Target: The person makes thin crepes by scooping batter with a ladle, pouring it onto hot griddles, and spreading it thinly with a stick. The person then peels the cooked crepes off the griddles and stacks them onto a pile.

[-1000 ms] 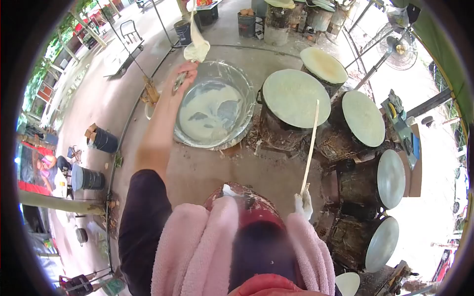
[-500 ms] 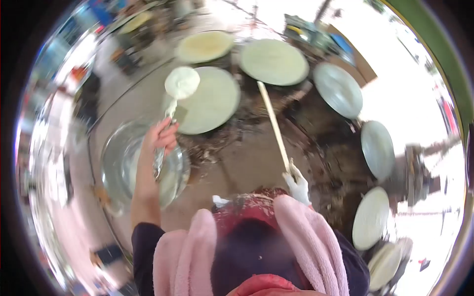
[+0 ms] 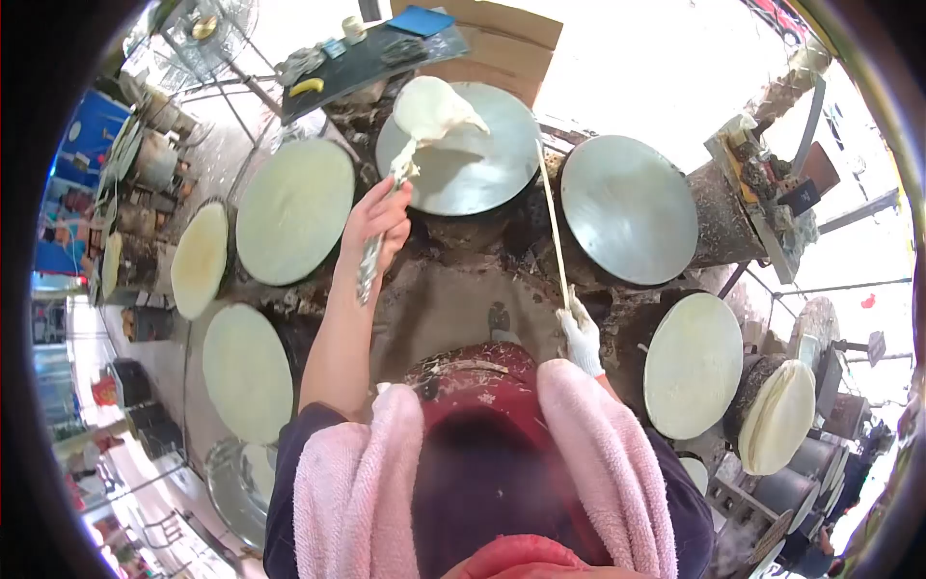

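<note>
Fingers of left hand [image 3: 378, 230] closed round ladle [image 3: 367, 268] handle — puts bowl over griddle [image 3: 473, 179]; gloved right hand [image 3: 583, 342] grips stick [image 3: 553, 227] low — far end reaches forward.

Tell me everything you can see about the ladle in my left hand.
The ladle is long-handled, and its bare lower handle looks like shiny, patterned metal. Pale, thick, doughy batter coats the head, hiding its shape, and clings in lumps to the upper handle. Some spreads out to the right in a pointed flap. Your left hand grips the handle partway along, the head pointing away from you. It appears held above a round, grey griddle, with a shadow below.
</note>
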Motion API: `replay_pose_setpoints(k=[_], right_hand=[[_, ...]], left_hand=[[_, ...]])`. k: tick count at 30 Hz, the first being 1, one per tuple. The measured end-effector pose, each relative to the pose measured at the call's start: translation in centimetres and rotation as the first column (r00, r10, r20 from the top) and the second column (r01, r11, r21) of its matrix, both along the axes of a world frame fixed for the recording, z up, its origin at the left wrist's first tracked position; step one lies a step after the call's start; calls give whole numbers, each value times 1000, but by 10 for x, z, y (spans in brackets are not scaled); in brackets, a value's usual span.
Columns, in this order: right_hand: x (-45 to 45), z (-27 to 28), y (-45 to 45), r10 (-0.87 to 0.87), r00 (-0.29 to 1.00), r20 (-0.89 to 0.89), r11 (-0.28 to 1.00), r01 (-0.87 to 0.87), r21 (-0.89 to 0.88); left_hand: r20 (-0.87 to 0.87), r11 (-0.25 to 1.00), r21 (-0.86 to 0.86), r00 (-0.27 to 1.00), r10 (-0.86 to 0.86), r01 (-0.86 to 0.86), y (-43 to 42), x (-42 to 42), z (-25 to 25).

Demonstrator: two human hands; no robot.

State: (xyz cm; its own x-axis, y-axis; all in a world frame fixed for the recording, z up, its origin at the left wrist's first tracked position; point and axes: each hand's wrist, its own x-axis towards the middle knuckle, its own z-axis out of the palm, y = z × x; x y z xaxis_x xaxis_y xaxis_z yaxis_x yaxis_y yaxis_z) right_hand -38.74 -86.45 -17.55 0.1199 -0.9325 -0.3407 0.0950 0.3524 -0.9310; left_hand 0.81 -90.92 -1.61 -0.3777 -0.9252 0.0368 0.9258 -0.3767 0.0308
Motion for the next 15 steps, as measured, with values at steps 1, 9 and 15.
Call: replay_pose_setpoints(k=[1, 9, 15], right_hand=[[8, 9, -28, 2, 1000, 4, 998, -2, -63], [112, 43, -203, -63, 577, -815, 911, -301, -283], [146, -1, -219, 57, 311, -949, 973, -231, -17]], left_hand=[[189, 1000, -14, 982, 25, -23, -36, -2, -3], [901, 944, 89, 431, 59, -317, -214, -53, -74], [885, 920, -196, -465, 16, -340, -242, -8, -181]])
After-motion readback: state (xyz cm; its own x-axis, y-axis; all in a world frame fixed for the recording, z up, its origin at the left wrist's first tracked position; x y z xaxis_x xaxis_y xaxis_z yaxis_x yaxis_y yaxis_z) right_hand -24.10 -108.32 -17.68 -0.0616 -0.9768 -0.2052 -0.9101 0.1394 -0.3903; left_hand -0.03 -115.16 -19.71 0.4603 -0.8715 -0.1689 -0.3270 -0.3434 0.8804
